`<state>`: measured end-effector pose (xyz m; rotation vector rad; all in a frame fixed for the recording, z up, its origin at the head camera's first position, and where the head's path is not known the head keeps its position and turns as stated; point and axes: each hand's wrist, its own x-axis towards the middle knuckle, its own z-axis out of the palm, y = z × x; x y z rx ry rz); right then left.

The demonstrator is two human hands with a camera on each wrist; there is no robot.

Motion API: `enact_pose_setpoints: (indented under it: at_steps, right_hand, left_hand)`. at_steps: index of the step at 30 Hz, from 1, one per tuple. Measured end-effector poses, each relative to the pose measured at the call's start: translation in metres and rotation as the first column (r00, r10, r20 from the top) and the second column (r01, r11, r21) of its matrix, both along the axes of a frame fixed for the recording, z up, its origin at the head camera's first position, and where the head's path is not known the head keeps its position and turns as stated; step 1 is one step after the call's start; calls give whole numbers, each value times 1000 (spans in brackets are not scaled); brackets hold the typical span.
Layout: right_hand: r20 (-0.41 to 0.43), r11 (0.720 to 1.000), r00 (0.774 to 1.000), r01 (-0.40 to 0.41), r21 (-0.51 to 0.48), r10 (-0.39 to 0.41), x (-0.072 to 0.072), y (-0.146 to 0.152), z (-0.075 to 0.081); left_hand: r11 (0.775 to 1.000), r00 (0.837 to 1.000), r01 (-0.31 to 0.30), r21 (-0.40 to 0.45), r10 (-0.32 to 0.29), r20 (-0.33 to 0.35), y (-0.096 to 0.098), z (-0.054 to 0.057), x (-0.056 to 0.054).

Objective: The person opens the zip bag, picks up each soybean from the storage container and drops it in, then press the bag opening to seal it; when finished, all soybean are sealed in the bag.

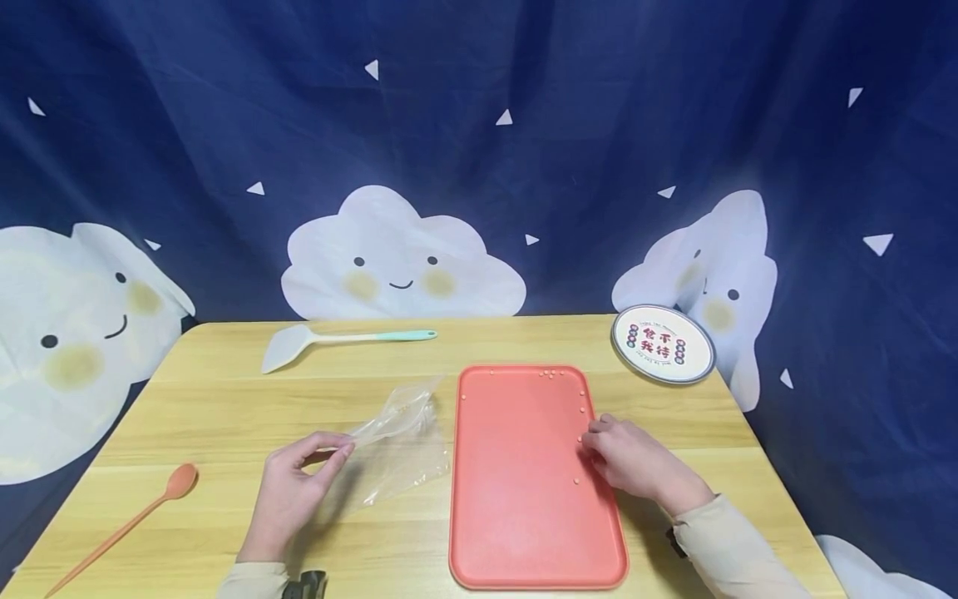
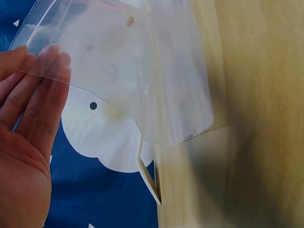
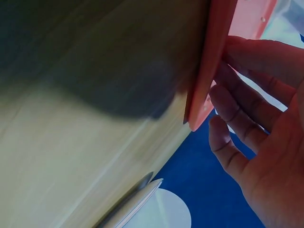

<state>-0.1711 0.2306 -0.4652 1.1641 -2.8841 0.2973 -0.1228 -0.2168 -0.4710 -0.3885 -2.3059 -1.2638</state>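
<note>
My left hand (image 1: 303,478) pinches the edge of a clear zip bag (image 1: 400,420) between thumb and fingers, holding it up over the table. In the left wrist view a small tan bit (image 2: 130,21) shows through the bag's plastic. My right hand (image 1: 632,462) is at the right side of a red tray (image 1: 516,499), its bent fingers reaching over the rim. Several small pale beans (image 1: 551,373) lie along the tray's far and right edges, one bean (image 1: 576,481) close to the fingers. I cannot tell whether the right fingertips pinch a bean.
A white spatula (image 1: 288,348) with a mint handle lies at the back left. An orange spoon (image 1: 180,482) rests at the left. An oval plate (image 1: 664,344) with printed characters is at the back right corner. Behind the wooden table (image 1: 224,399) hangs a blue cloud-print curtain (image 1: 449,150).
</note>
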Motion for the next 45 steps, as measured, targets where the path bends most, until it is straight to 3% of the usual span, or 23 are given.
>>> enact_pose_setpoints:
  at_steps: [13, 25, 28, 35, 45]
  right_hand:
    - [86, 998, 995, 57, -12, -56, 1, -3, -2]
    - [181, 972, 982, 88, -216, -49, -13, -14, 10]
    - [181, 965, 982, 89, -248, -45, -18, -24, 16]
    - [175, 939, 984, 78, -336, -20, -27, -51, 33]
    - [163, 890, 986, 100, -445, -29, -35, -102, 57]
  left_hand:
    - [1000, 1000, 7, 9, -7, 9, 0, 1, 2]
    - [999, 1000, 4, 37, -4, -14, 3, 1, 0]
    - [998, 999, -1, 55, 3, -32, 7, 5, 1]
    - [997, 999, -13, 72, 16, -37, 20, 31, 10]
    - [997, 999, -9, 72, 12, -52, 21, 32, 10]
